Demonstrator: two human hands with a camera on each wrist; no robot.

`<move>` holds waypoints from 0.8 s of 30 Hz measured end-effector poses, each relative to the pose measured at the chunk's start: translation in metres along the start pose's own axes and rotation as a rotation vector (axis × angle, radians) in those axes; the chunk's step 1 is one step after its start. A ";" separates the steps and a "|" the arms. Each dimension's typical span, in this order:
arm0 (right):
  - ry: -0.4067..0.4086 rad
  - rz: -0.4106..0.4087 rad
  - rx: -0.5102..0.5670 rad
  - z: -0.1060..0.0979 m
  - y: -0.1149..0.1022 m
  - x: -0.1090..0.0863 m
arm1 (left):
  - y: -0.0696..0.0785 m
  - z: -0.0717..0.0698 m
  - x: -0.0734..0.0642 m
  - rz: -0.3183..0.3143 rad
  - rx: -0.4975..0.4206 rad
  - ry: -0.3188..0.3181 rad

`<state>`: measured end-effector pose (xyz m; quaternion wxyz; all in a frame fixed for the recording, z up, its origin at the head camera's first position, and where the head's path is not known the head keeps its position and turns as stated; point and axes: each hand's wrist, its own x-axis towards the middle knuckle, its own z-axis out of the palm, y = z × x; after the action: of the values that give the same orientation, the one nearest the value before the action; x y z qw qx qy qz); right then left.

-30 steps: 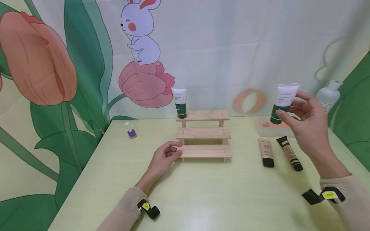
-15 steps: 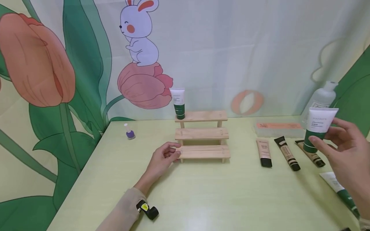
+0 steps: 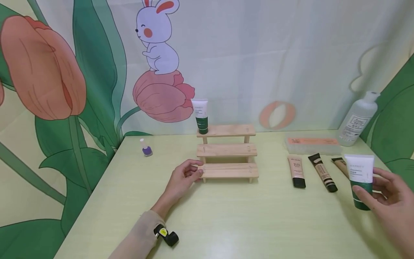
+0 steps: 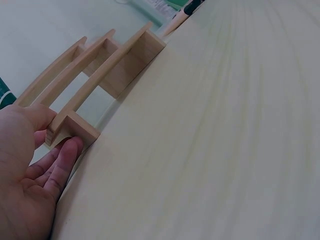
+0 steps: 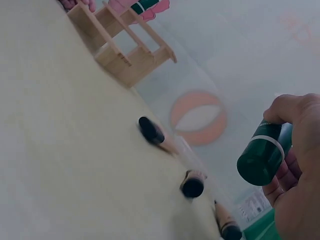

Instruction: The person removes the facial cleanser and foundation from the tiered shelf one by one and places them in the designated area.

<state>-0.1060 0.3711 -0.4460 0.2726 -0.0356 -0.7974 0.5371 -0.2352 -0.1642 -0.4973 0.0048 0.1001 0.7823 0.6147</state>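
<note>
My left hand pinches the left end of the lowest step of a three-step wooden display stand. In the left wrist view its thumb lies at the step's edge and its fingers reach beneath, beside the leg. At the right, my right hand holds a white and green squeeze tube upright, green cap down, between thumb and fingers. The right wrist view shows the green cap from below. A matching squeeze tube stands on the left end of the top step.
A BB cream tube and two black-and-tan tubes lie right of the stand, one partly hidden behind the held tube. Behind them are a clear plastic box and a white bottle. A purple nail polish bottle stands at the left.
My right hand has carried the squeeze tube right, then down toward the table's right side. My left hand keeps its hold on the stand.
</note>
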 end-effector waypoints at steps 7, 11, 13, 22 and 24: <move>-0.062 0.147 -0.283 -0.004 0.020 -0.024 | 0.002 0.000 -0.001 -0.002 -0.003 -0.003; -0.114 0.249 -0.390 -0.005 0.026 -0.031 | 0.002 0.000 0.000 -0.004 -0.003 -0.002; -0.126 0.274 -0.417 -0.006 0.029 -0.034 | 0.002 0.000 0.000 -0.004 -0.003 0.001; -0.230 0.163 -0.497 -0.010 0.041 -0.043 | 0.002 0.000 0.000 -0.004 0.013 0.007; -0.258 0.153 -0.518 -0.009 0.042 -0.043 | 0.003 0.000 0.000 -0.007 0.013 0.008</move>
<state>-0.0751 0.3812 -0.4973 0.1096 -0.0953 -0.9309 0.3350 -0.2346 -0.1637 -0.4948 0.0032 0.0950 0.7867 0.6099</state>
